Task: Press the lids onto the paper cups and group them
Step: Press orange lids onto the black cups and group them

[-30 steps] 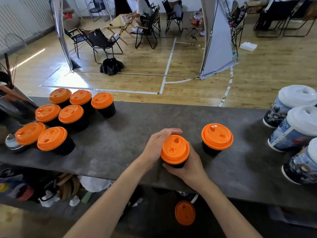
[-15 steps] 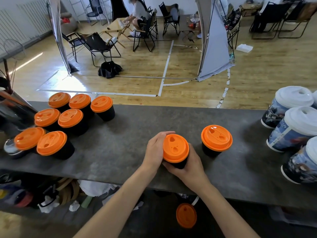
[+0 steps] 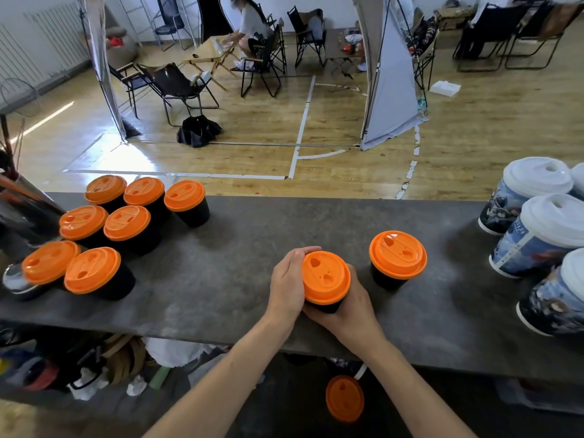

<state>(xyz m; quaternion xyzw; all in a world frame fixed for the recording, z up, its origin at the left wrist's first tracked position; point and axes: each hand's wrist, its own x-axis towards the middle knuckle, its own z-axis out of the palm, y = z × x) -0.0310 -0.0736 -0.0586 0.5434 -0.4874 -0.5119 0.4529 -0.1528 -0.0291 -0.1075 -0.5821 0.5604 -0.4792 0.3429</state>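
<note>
- little has been changed over the last second: the held cup (image 3: 325,307) has been kept at the same spot near the front edge of the counter (image 3: 237,263), about midway along it.
- the left hand (image 3: 289,281) is still wrapped round the cup's nine o'clock side, fingers together and curled, with the fingertips (image 3: 311,250) laid against the far rim of the orange lid (image 3: 326,277) at about eleven o'clock.
- the right hand (image 3: 350,314) is still clamped on the cup wall from five o'clock, under the lid's overhang. its thumb is seen at three o'clock, but the other fingers are hidden by the lid and their lie cannot be told.
- the lid's two sip openings are seen turned a little from a second ago, so the cup appears to have been twisted slightly within the grip. the lid sits level with no gap seen at the rim, so it is judged to be seated or nearly so.
- a second cup (image 3: 397,260), already lidded, is stood apart at two o'clock of the held cup and has been left untouched.
- seven lidded cups (image 3: 126,222) are gathered at ten o'clock, well apart. pressing is judged nearly done here, with two cups left to be carried over to that group.
- white-lidded cups (image 3: 550,219) are stood at three o'clock, and a loose orange lid (image 3: 344,398) is seen below the counter at six o'clock.
</note>
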